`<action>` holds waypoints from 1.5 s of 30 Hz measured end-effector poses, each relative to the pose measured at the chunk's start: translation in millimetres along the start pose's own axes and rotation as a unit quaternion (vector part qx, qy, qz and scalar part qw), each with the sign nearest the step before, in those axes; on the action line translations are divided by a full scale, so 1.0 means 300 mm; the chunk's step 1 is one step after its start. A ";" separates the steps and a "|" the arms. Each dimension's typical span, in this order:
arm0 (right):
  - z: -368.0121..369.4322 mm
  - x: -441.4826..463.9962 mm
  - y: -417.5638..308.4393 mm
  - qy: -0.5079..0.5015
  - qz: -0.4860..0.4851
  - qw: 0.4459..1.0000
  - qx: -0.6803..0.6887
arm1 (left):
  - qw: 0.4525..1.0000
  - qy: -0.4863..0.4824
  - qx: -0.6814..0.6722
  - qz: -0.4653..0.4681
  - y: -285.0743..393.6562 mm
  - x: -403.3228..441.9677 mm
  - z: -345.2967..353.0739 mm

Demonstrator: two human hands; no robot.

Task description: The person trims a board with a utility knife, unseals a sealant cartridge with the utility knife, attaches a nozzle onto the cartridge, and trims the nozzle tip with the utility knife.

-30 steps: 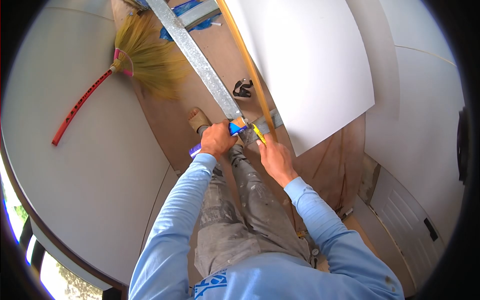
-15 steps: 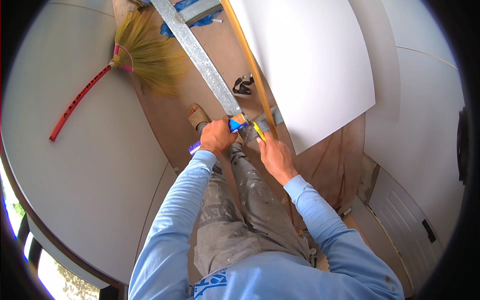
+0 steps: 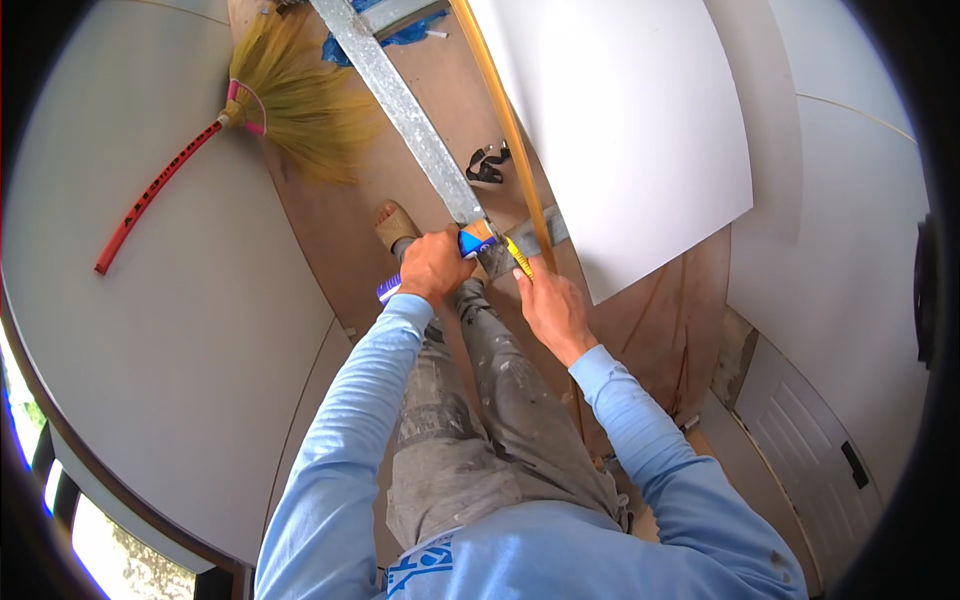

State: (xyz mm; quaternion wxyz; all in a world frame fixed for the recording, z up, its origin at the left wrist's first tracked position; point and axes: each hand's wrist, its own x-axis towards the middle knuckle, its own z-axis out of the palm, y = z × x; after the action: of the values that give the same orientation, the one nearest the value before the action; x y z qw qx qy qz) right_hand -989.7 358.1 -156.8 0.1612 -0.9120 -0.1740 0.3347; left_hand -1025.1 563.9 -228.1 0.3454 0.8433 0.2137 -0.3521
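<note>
My left hand (image 3: pixel 436 266) is wrapped round a sealant cartridge (image 3: pixel 477 239) with blue, white and orange markings. One end sticks out past my fingers, and the other shows by my wrist. In my right hand (image 3: pixel 553 308) is a slim yellow utility knife (image 3: pixel 519 258), gripped along its handle. Its front end points at the cartridge's tip; whether the two touch is too small to tell. Both hands are held over a grey metal frame bar (image 3: pixel 415 125) and above my legs.
A white sheet panel (image 3: pixel 630 130) rises at the right behind a yellow-brown strip (image 3: pixel 510 125). At the upper left a broom (image 3: pixel 300 100) with a red handle (image 3: pixel 155 195) rests against a pale panel. Black straps (image 3: pixel 487 165) and blue plastic (image 3: pixel 410 35) lie on the brown floor.
The view has shifted very slightly. Both hands keep nearly the same place and grip, with the yellow knife still beside the cartridge's tip.
</note>
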 end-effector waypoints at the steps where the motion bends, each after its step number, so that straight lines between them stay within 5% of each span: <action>1: 0.001 0.001 0.002 0.001 -0.001 1.000 0.001 | 1.000 0.002 -0.004 -0.002 -0.001 0.002 0.003; 11: -0.030 0.012 -0.086 -0.025 0.019 0.995 -0.091 | 1.000 0.009 -0.001 0.000 0.000 0.000 0.009; 39: -0.113 0.005 -0.135 -0.100 0.075 0.990 -0.072 | 1.000 0.027 0.000 0.001 -0.002 0.001 0.018; 45: -0.025 -0.021 -0.072 -0.049 0.084 0.994 -0.057 | 1.000 0.021 0.002 0.008 0.014 -0.001 -0.004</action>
State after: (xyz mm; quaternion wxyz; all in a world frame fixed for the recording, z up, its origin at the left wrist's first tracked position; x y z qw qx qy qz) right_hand -993.8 373.2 -139.0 0.0717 -0.9136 -0.1229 0.3809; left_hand -1022.3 562.0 -225.6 0.3422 0.8527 0.2138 -0.3318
